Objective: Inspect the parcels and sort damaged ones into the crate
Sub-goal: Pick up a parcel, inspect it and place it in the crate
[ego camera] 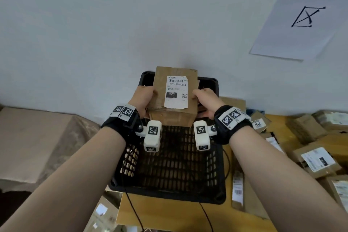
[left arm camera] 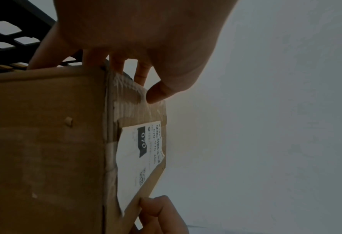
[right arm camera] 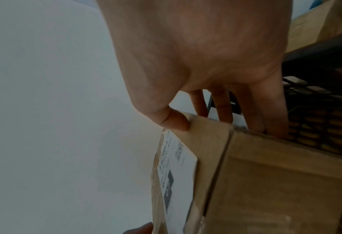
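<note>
Parcel (ego camera: 174, 92) sits between my hands, left hand (ego camera: 142, 100) and right hand (ego camera: 206, 100) each gripping a side, held above the crate (ego camera: 169, 190). I judge sorting barely begun: crate looks empty below, more parcels (ego camera: 312, 158) wait right of my right hand.

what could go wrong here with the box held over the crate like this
1. The box is held only at its side edges by the left hand and right hand; it might slip and drop hard into the crate.
2. A black cable runs over the crate's near rim and could snag as the arms move.
3. The wrinkled tape may hide damage if not checked.
</note>
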A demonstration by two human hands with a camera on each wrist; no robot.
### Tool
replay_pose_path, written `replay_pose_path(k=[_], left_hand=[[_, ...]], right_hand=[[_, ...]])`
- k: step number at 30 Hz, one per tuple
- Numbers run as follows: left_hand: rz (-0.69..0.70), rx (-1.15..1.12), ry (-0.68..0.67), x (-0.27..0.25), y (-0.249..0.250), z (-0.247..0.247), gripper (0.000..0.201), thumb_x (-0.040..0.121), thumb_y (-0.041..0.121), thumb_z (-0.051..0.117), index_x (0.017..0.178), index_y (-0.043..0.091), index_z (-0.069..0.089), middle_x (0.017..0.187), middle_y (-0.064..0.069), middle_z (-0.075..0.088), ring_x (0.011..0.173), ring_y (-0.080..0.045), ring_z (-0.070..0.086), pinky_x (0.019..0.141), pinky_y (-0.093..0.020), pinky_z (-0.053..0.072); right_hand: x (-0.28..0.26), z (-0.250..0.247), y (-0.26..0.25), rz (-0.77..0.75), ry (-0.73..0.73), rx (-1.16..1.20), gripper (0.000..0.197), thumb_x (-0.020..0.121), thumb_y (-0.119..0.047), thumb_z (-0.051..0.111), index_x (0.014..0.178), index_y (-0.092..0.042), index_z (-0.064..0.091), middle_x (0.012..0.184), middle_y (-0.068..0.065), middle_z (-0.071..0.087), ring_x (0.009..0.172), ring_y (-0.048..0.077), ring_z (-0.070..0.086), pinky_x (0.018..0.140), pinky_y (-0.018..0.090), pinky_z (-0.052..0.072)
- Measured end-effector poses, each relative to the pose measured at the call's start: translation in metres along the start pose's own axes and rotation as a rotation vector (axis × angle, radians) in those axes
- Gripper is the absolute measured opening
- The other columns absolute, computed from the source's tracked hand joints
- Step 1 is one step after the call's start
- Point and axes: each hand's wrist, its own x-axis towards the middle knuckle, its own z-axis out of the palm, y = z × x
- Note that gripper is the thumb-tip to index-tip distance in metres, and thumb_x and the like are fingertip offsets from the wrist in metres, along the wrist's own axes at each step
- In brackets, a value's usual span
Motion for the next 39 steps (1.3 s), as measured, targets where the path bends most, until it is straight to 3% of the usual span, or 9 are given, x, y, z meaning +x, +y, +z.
replay_pose_path(k=[4, 8, 11, 22, 27, 30, 32, 36, 39], left_hand=[[-0.002, 0.015, -0.069, -0.001, 0.006, 0.008, 0.027, 0.102, 0.028, 0.052, 0.126, 0.016, 0.06, 0.11, -0.005, 0.067, 0.095, -0.026, 0.064, 0.07, -0.051, 0.057], [0.049, -0.01, -0.137, -0.009, 0.025, 0.042, 0.042, 0.102, 0.05, 0.057, 0.13, 0.019, 0.06, 0.115, 0.0, 0.066, 0.099, -0.02, 0.063, 0.068, -0.042, 0.053], [0.116, -0.015, -0.185, -0.018, 0.038, 0.083, 0.049, 0.103, 0.057, 0.052, 0.137, 0.022, 0.054, 0.121, -0.001, 0.065, 0.103, -0.021, 0.064, 0.07, -0.044, 0.053], [0.19, 0.053, -0.385, -0.053, 0.038, 0.264, 0.038, 0.105, 0.045, 0.054, 0.133, 0.019, 0.054, 0.102, -0.004, 0.067, 0.081, -0.017, 0.066, 0.072, -0.04, 0.058], [0.107, -0.009, -0.425, -0.046, 0.017, 0.348, 0.031, 0.102, 0.041, 0.061, 0.128, 0.024, 0.059, 0.119, -0.008, 0.069, 0.111, -0.03, 0.07, 0.094, -0.063, 0.056], [0.04, -0.018, -0.46, -0.043, 0.003, 0.394, 0.032, 0.101, 0.04, 0.061, 0.128, 0.022, 0.063, 0.118, -0.009, 0.071, 0.098, -0.03, 0.067, 0.086, -0.05, 0.056], [0.004, -0.017, -0.488, -0.039, -0.006, 0.423, 0.036, 0.1, 0.039, 0.061, 0.129, 0.017, 0.065, 0.116, -0.012, 0.07, 0.087, -0.03, 0.059, 0.078, -0.046, 0.053], [-0.007, 0.006, -0.467, -0.025, -0.027, 0.467, 0.032, 0.105, 0.031, 0.056, 0.131, 0.013, 0.064, 0.117, -0.013, 0.071, 0.087, -0.03, 0.063, 0.07, -0.039, 0.054], [-0.056, 0.02, -0.434, -0.013, -0.047, 0.491, 0.031, 0.105, 0.031, 0.056, 0.124, 0.01, 0.067, 0.114, -0.014, 0.072, 0.092, -0.029, 0.065, 0.073, -0.039, 0.06]], right_hand=[[0.002, -0.01, 0.0, -0.054, 0.093, 0.011, 0.024, 0.091, -0.014, 0.051, 0.113, -0.005, 0.057, 0.108, 0.013, 0.07, 0.095, 0.028, 0.067, 0.09, 0.046, 0.057], [-0.007, -0.049, -0.006, -0.125, 0.252, 0.064, 0.021, 0.092, -0.016, 0.052, 0.113, -0.016, 0.056, 0.109, 0.006, 0.066, 0.096, 0.023, 0.063, 0.075, 0.036, 0.052], [-0.017, -0.091, -0.004, -0.196, 0.363, 0.094, 0.016, 0.089, -0.019, 0.052, 0.104, -0.023, 0.054, 0.113, 0.003, 0.066, 0.104, 0.023, 0.063, 0.083, 0.039, 0.052], [-0.049, -0.265, 0.044, -0.21, 0.6, 0.196, 0.023, 0.09, -0.014, 0.051, 0.112, -0.015, 0.058, 0.103, -0.002, 0.063, 0.09, 0.015, 0.057, 0.071, 0.031, 0.043], [-0.034, -0.345, 0.073, -0.153, 0.588, 0.188, 0.023, 0.092, -0.013, 0.05, 0.114, -0.016, 0.056, 0.099, -0.002, 0.061, 0.088, 0.015, 0.056, 0.065, 0.03, 0.04], [-0.018, -0.39, 0.091, -0.134, 0.56, 0.153, 0.024, 0.096, -0.013, 0.051, 0.119, -0.015, 0.056, 0.1, -0.003, 0.062, 0.084, 0.009, 0.056, 0.061, 0.028, 0.039], [-0.001, -0.417, 0.106, -0.115, 0.54, 0.159, 0.028, 0.096, -0.011, 0.052, 0.123, -0.014, 0.058, 0.107, -0.001, 0.066, 0.087, 0.01, 0.061, 0.064, 0.029, 0.045], [0.036, -0.454, 0.135, -0.07, 0.506, 0.179, 0.037, 0.095, -0.006, 0.052, 0.131, -0.014, 0.057, 0.116, 0.006, 0.071, 0.101, 0.021, 0.069, 0.091, 0.044, 0.059], [0.059, -0.473, 0.156, -0.021, 0.494, 0.177, 0.039, 0.095, -0.005, 0.052, 0.134, -0.01, 0.057, 0.116, 0.007, 0.071, 0.101, 0.023, 0.069, 0.089, 0.042, 0.059]])
